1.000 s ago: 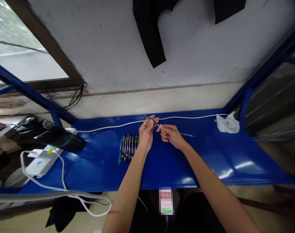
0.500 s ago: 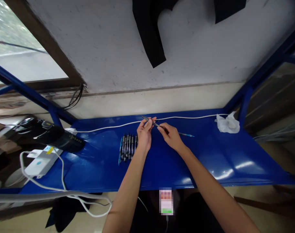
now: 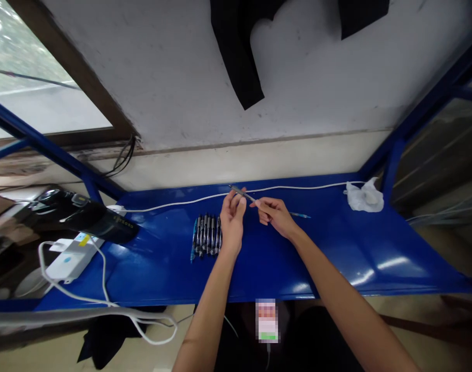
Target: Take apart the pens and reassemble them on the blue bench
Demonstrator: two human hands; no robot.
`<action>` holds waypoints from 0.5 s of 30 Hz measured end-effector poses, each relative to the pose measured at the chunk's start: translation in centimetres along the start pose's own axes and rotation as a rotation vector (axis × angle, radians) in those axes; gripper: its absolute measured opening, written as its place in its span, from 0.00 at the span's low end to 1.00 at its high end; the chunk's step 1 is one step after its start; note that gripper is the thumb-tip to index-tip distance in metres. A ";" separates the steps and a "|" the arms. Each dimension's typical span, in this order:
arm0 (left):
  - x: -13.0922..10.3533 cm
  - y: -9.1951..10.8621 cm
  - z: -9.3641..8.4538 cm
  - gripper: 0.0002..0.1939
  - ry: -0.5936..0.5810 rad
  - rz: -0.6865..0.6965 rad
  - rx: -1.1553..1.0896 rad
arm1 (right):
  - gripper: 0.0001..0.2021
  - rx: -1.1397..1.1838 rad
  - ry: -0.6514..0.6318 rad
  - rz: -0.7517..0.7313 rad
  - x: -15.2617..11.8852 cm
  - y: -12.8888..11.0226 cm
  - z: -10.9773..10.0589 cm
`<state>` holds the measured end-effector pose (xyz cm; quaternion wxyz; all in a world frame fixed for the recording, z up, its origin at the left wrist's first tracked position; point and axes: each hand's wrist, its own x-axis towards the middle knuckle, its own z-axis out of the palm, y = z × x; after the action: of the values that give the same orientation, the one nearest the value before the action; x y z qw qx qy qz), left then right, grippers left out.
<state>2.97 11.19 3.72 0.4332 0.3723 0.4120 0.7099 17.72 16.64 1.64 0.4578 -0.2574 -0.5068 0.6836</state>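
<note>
Over the blue metal shelf (image 3: 355, 248), my left hand (image 3: 232, 219) pinches the upper end of a thin grey pen (image 3: 243, 194). My right hand (image 3: 273, 216) grips the same pen lower down, the two hands almost touching. A row of several dark pens (image 3: 207, 233) lies side by side on the shelf just left of my left hand. A loose blue-tipped pen refill (image 3: 300, 214) lies on the shelf right of my right hand.
A white cable (image 3: 173, 204) runs along the back of the shelf. A crumpled white bag (image 3: 363, 196) sits at the right end. At the left are a black device (image 3: 88, 217) and a white adapter (image 3: 67, 258) with looping cords. Blue frame posts (image 3: 393, 165) flank the shelf.
My right hand has shifted slightly along the pen and its fingers have curled back in. The view has drifted a little to the left. The pens on the shelf have not moved.
</note>
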 end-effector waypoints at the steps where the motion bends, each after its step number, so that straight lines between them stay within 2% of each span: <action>1: -2.3 0.6 -0.1 0.24 0.034 0.030 0.098 | 0.18 0.016 0.023 -0.010 0.0 -0.1 -0.1; 4: -12.2 0.8 -1.4 0.17 0.125 0.217 0.374 | 0.18 0.067 0.086 -0.038 0.2 -0.3 -0.3; 5: -15.9 0.1 -2.2 0.12 0.104 0.312 0.428 | 0.17 0.081 0.101 -0.043 0.3 -0.3 -0.4; 6: -19.5 -1.0 -3.2 0.09 -0.002 0.368 0.434 | 0.17 0.092 0.111 -0.046 0.4 -0.3 -0.4; 8: -25.3 -4.3 -5.7 0.09 -0.188 0.193 0.480 | 0.16 0.103 0.125 -0.045 0.5 -0.2 -0.4; 10: -28.4 -8.1 -8.4 0.12 -0.291 -0.162 0.682 | 0.15 0.109 0.141 -0.045 0.6 0.0 -0.4; 11: -28.9 -9.8 -9.7 0.14 -0.290 -0.356 0.786 | 0.15 0.113 0.154 -0.048 0.7 0.1 -0.3; 13: -28.5 -12.5 -11.7 0.24 -0.279 -0.683 0.994 | 0.17 0.138 0.182 -0.045 0.8 0.1 -0.3; 14: -27.9 -13.4 -12.3 0.30 -0.294 -0.816 1.065 | 0.18 0.168 0.193 -0.035 0.9 0.1 -0.3; 15: -27.2 -14.1 -12.7 0.33 -0.296 -0.881 1.098 | 0.19 0.208 0.197 -0.019 0.9 0.0 -0.3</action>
<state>5.46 -13.21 -18.59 0.4809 0.4279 0.7585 0.1014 17.57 17.63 1.62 0.5360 -0.2693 -0.3882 0.6996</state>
